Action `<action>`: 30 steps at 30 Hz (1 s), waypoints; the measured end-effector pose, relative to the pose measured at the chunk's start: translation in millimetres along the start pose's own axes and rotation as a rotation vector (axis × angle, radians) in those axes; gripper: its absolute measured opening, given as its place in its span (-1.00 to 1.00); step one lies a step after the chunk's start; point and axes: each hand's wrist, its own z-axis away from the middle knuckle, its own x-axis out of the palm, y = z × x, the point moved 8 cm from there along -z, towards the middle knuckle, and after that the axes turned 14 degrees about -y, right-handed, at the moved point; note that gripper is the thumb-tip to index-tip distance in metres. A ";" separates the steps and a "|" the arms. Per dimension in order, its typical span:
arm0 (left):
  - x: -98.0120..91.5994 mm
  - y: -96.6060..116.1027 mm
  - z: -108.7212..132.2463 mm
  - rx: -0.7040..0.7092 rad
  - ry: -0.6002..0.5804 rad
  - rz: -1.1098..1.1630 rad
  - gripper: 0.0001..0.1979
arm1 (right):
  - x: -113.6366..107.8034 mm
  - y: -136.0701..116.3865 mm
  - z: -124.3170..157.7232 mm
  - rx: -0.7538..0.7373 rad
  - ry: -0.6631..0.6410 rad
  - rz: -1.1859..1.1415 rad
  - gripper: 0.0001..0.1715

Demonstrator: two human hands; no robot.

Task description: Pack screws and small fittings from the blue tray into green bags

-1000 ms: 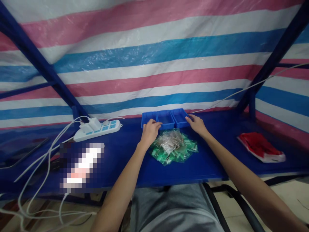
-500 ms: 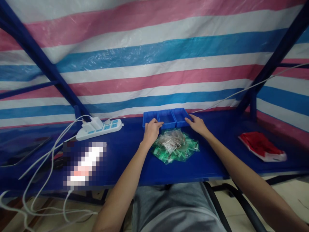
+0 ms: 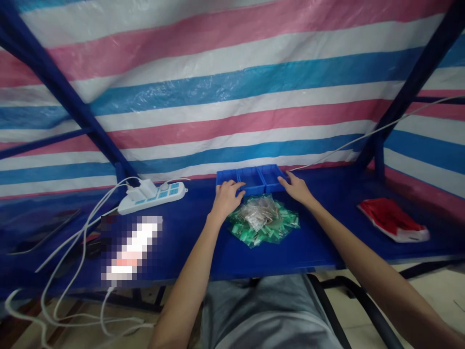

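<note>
Three small blue bins [image 3: 255, 189] stand side by side in a row at the back of the table. Across the front of the left bin lies my left hand [image 3: 225, 201], its fingers spread and its thumb near the middle bin's front edge. My right hand [image 3: 297, 187] rests at the row's right end, thumb and fingers apart, touching the corner of the right bin. In front of the bins, between my hands, is a pile of green packets [image 3: 254, 236]. On top of it lies a clear plastic bag [image 3: 258, 213] with small metallic-looking pieces.
A white power strip [image 3: 154, 199] with plugs and loose white cables [image 3: 84, 242] occupies the left side. Nearby lies a pixelated bright object [image 3: 136, 247]. A dark flat device [image 3: 43, 232] is farther left. To the right sits a red-and-white packet [image 3: 394, 220]. Striped sheeting [image 3: 247, 116] closes off the back.
My left hand's fingers have spread from a closer grip at the bins' front edge. My right hand stays at the right end. The bins and pile look unmoved; the view has shifted slightly.
</note>
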 end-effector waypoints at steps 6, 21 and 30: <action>-54.8 -5.4 55.5 -0.075 0.289 0.137 -0.74 | -18.7 -7.1 37.4 -0.144 0.089 0.126 -0.36; 3.0 -19.1 141.4 -0.305 0.143 0.229 -0.69 | -19.2 -4.9 142.1 -0.135 0.185 0.125 -0.60; 7.5 -16.8 143.6 -0.308 0.142 0.233 -0.71 | -16.1 0.2 147.8 -0.076 0.177 0.061 -0.62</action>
